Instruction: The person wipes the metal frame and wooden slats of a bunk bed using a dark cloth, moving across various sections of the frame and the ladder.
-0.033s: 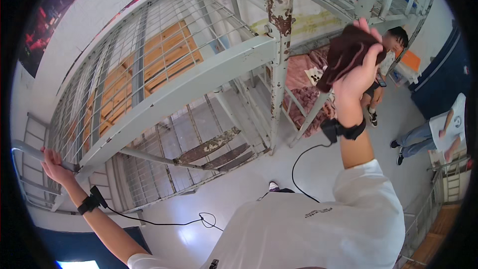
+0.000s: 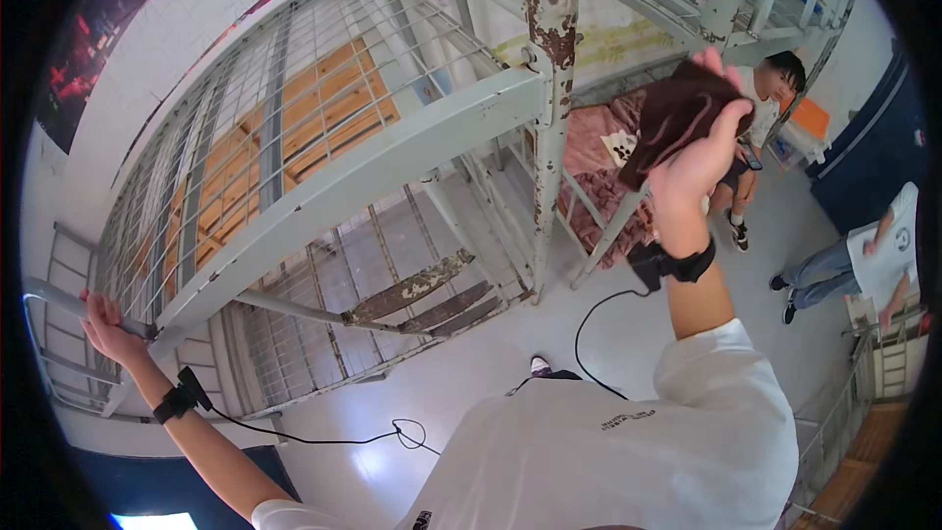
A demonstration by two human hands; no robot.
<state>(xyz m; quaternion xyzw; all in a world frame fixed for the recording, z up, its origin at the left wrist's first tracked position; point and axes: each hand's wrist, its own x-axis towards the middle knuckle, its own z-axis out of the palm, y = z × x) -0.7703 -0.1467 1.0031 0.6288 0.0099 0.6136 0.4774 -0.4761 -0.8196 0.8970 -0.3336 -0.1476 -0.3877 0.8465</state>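
Observation:
My right hand (image 2: 695,162) is raised at the upper right, its fingers closed round a dark maroon-brown cloth (image 2: 677,116). The cloth hangs over the palm towards the left, near the chipped bunk-bed post (image 2: 549,29) but apart from it. At the far left, my left hand (image 2: 110,329) grips the grey metal rail (image 2: 67,300) at the end of the upper bunk. The bunk's pale side beam (image 2: 363,172) runs between my hands, edging a wire mesh base (image 2: 231,137). Each wrist carries a black strapped device with a cable.
A wooden board (image 2: 334,93) shows through the mesh. Below is a lower bunk with worn slats (image 2: 412,287). A pink patterned blanket (image 2: 594,137) lies on another bunk behind the post. One person (image 2: 751,118) sits at the right; another (image 2: 873,255) stands farther right.
My right hand has shifted slightly down and to the left with the cloth. The left hand stays on the rail.

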